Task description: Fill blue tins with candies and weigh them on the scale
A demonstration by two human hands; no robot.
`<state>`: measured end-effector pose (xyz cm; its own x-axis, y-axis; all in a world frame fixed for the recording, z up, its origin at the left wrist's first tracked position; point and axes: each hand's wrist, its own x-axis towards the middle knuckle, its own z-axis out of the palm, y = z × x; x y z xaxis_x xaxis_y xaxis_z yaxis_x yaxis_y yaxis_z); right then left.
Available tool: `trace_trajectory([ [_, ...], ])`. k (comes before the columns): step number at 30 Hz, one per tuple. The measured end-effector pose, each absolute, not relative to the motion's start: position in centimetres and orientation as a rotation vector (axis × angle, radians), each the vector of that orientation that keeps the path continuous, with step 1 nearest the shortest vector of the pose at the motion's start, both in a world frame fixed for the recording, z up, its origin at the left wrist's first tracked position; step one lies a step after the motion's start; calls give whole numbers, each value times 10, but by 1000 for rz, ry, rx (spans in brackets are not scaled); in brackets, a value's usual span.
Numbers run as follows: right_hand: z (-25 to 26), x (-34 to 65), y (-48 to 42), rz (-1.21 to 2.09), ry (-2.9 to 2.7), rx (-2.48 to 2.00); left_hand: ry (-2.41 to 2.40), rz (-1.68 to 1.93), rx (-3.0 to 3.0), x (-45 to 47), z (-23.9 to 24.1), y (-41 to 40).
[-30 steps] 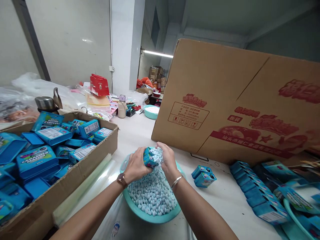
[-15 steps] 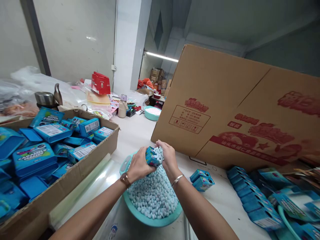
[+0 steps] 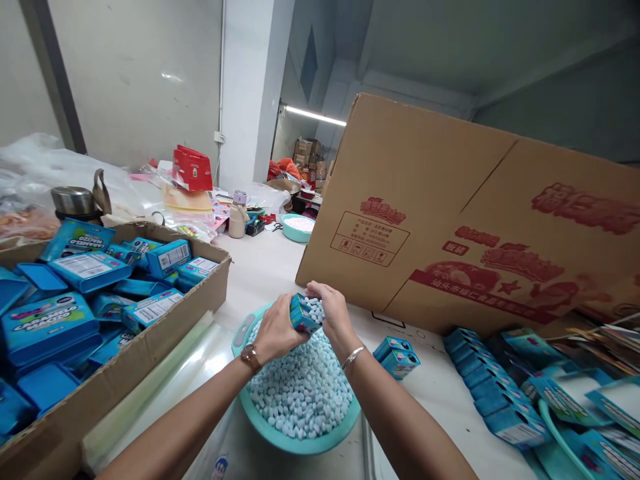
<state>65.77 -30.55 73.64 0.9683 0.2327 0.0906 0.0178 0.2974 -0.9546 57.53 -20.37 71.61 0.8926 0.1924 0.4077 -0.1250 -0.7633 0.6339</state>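
A teal basin (image 3: 260,419) on the white table holds a heap of small pale blue and white candies (image 3: 300,390). Above its far edge my left hand (image 3: 273,331) grips a small blue candy box (image 3: 303,315), open end up and heaped with candies. My right hand (image 3: 333,312) is cupped against the box's open end, fingers curled over the candies on top. A watch is on my left wrist and a bangle on my right.
A low cardboard tray (image 3: 165,333) full of blue boxes lies at the left. A big cardboard carton (image 3: 450,220) stands behind the basin. Two small blue boxes (image 3: 397,355) lie right of the basin, several more (image 3: 493,393) at the right. Clutter and another basin (image 3: 297,227) lie farther back.
The view has swung slightly left, so everything sits a little lower and rightward in frame. Both hands stay on the box above the basin, pressing candies in.
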Motion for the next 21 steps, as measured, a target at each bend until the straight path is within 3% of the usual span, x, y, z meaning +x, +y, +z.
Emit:
trace_trajectory([
  [21, 747, 653, -318, 217, -278, -1185, -24, 569, 2112, 573, 713, -203],
])
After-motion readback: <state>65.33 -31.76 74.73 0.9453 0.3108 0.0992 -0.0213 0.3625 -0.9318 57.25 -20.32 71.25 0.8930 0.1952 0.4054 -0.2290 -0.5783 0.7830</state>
